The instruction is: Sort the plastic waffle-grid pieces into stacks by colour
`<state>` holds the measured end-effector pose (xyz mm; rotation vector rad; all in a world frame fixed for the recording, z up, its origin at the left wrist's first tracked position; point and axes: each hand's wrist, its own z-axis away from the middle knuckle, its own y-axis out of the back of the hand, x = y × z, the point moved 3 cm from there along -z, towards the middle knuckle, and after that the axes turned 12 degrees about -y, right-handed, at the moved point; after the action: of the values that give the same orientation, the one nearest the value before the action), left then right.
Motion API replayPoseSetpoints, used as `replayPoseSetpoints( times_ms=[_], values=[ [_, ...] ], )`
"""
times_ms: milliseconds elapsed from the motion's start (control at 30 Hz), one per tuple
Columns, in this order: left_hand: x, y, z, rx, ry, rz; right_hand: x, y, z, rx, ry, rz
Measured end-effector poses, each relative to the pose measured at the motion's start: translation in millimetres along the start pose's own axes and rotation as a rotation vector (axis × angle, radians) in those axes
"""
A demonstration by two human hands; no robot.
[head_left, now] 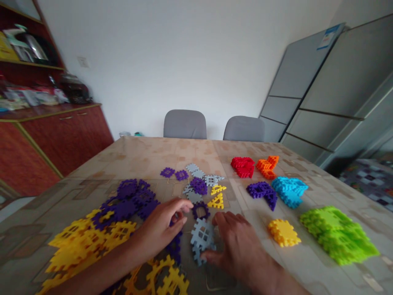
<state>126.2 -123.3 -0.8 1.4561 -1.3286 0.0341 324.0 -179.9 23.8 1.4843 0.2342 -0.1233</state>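
Two pale grey toothed interlocking tiles [202,233], the upper with a window grid, lie in front of me, overlapping. My right hand [235,239] is curled round their right side, thumb on the lower end and fingers by the upper edge. To their left hovers my left hand [172,217], thumb and fingers apart and nothing visibly held. A purple square frame [201,210] lies just beyond its fingertips. Behind it are more grey tiles [194,196], a purple tile [199,185] and two yellow triangular pieces [216,201].
Purple pieces [125,205] and yellow pieces [80,241] are heaped at left. On the right sit stacks in red [242,166], orange [267,167], purple [262,192], blue [289,190], yellow [284,232] and green [337,233]. Two grey chairs [184,124] stand across the table [147,151].
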Motion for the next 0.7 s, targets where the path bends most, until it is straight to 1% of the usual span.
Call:
replayPoseSetpoints(
  times_ms=[100, 200, 267, 333, 433, 533, 600, 700],
  values=[
    [5, -8.7, 7, -0.118, 0.040, -0.004, -7, -7, 3, -0.054, -0.055, 0.109],
    [17, -18.1, 13, -0.205, 0.043, -0.040, -10, -11, 6, -0.087, -0.067, 0.118],
    [22, -23.2, 16, -0.252, 0.047, -0.095, -7, -11, 7, -0.108, -0.051, 0.107],
    [27, -26.7, 16, -0.275, 0.053, -0.173, 0, -7, 8, -0.139, -0.051, 0.097],
    [34, -30.7, 16, -0.295, 0.087, -0.293, 12, 3, 8, -0.223, -0.064, 0.056],
    [37, -34.5, 17, -0.339, 0.122, -0.366, 17, 12, 9, -0.291, 0.010, -0.028],
    [36, -36.3, 19, -0.348, 0.114, -0.387, 15, 16, 9, -0.295, 0.041, -0.065],
    [31, -38.1, 21, -0.318, 0.065, -0.388, 9, 18, 7, -0.263, 0.055, -0.080]
  ],
)
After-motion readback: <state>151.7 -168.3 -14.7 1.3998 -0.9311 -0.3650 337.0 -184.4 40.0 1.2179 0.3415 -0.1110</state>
